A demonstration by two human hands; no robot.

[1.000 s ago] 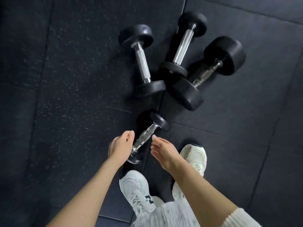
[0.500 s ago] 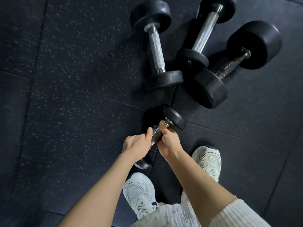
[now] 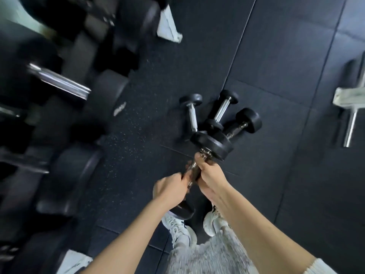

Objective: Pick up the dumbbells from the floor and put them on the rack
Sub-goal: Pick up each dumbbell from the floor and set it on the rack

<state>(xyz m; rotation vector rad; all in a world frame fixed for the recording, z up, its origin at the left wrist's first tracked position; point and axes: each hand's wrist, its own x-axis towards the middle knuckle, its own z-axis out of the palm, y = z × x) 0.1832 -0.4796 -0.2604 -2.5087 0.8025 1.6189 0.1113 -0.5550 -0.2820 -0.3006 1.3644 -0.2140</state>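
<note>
I hold a small black dumbbell [image 3: 212, 144] off the floor by its metal handle. My left hand [image 3: 170, 187] grips the lower part of the handle and my right hand [image 3: 210, 173] grips the upper part, both closed around it. Its lower head hangs near my shoes. Three more black dumbbells [image 3: 221, 113] lie together on the floor just beyond it, partly hidden by the lifted head. The dumbbell rack [image 3: 59, 91] fills the left side, blurred, loaded with large dumbbells.
Dark rubber floor tiles [image 3: 276, 56] spread to the right. A white metal frame foot [image 3: 168, 26] stands at the top, and a chrome and white piece of equipment [image 3: 349, 107] sits at the right edge. My white shoes [image 3: 178, 228] stand below my hands.
Both hands closed on the small dumbbell's handle and lifted it off the floor. The view rose and swung left, bringing the rack into sight.
</note>
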